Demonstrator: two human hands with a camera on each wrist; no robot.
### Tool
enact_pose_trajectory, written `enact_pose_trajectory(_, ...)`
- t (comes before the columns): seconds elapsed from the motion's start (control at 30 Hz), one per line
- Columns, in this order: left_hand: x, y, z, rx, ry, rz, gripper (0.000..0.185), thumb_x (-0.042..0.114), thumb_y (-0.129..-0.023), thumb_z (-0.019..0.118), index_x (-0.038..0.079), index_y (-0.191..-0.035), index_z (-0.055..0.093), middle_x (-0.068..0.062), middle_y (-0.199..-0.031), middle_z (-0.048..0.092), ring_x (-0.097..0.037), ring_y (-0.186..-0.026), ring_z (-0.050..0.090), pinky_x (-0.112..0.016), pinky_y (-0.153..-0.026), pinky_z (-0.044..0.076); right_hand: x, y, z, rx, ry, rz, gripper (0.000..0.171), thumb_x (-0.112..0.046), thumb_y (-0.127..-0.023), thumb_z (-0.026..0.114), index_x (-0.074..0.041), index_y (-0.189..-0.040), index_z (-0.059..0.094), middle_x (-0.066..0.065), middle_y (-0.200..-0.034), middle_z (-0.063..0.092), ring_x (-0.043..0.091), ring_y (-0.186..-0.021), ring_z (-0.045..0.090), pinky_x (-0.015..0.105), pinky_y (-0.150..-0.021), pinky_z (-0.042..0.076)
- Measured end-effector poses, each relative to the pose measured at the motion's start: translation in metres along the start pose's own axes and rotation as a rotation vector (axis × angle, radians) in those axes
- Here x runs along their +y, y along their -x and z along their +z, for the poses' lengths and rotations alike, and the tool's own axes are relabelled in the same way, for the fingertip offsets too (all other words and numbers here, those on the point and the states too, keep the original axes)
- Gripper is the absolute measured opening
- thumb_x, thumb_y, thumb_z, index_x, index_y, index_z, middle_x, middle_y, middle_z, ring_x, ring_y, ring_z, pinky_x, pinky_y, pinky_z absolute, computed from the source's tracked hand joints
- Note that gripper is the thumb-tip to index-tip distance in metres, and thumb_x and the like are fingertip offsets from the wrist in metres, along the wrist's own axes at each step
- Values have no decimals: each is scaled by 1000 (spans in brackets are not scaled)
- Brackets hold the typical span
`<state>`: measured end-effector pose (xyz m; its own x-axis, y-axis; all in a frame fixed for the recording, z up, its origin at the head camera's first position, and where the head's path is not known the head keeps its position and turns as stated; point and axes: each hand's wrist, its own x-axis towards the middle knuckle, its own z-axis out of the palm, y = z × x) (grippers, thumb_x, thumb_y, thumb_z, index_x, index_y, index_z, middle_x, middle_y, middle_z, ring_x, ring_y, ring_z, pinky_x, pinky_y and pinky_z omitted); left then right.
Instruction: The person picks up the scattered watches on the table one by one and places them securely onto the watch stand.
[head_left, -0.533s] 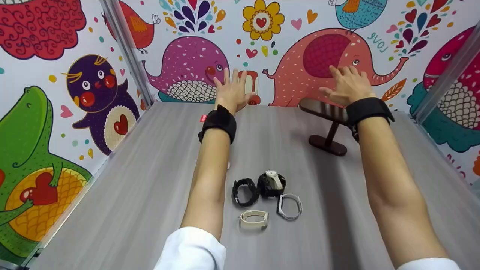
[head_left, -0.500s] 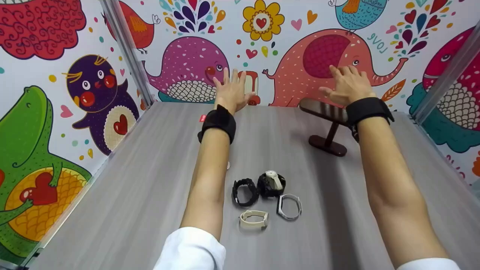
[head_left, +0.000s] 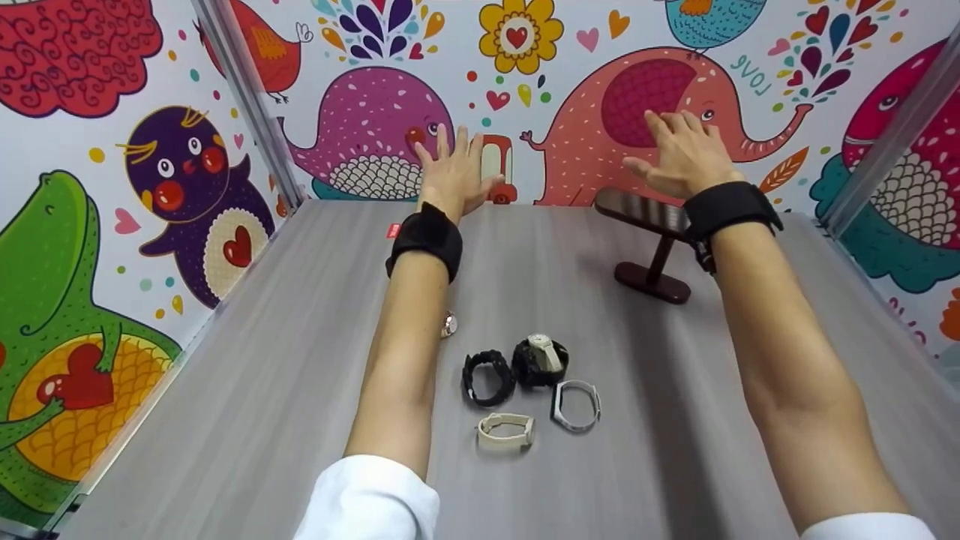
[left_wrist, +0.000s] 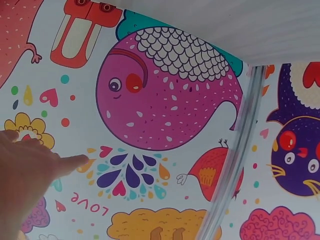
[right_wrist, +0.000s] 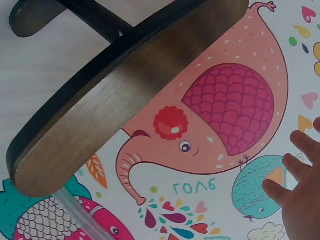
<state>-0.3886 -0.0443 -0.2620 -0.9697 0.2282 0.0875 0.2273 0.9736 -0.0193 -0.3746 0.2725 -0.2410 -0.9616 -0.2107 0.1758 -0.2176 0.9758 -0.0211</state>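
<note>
Both hands are raised above the far side of the table with fingers spread, and neither holds anything. The left hand (head_left: 454,171) is in front of the patterned back wall. Over the dark wooden stand (head_left: 652,281) hovers the right hand (head_left: 686,154); the stand's long top bar (right_wrist: 100,110) fills much of the right wrist view. Nearer the person lie a black watch (head_left: 489,378), a cream-strapped watch (head_left: 546,352) on top of another black one, a grey band (head_left: 576,406) and a beige band (head_left: 505,430). A small round watch (head_left: 449,324) is partly hidden by the left forearm.
A small red tag (head_left: 394,231) lies near the back left of the grey table (head_left: 300,337). Cartoon-printed walls (head_left: 525,97) enclose the back and sides, with metal posts (head_left: 244,97) at the corners.
The head view has shifted slightly, and the scene sits a little higher in it. More of the small round watch shows beside the left forearm. Both hands stay spread.
</note>
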Motion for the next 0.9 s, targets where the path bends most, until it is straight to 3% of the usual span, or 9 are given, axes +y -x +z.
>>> enact_pose_trajectory(0.4, 2, 23, -10, 69, 12, 107, 80, 59, -102, 35, 13, -162, 9, -13, -170, 4, -42, -156, -4, -71, -121, 2, -11, 17, -10, 50, -28, -94, 85, -61, -100, 38, -8, -161, 12, 32, -161, 22, 49, -152, 10, 70, -121, 6)
enact_pose_trajectory(0.9, 25, 63, -7, 83, 82, 270, 79, 59, -102, 37, 17, -163, 9, -11, -171, 2, -37, -157, -5, -70, -121, 0, -36, 54, 0, 120, -3, -179, 88, -61, -97, 50, -11, -162, 14, 26, -161, 26, 47, -152, 17, 69, -120, 14)
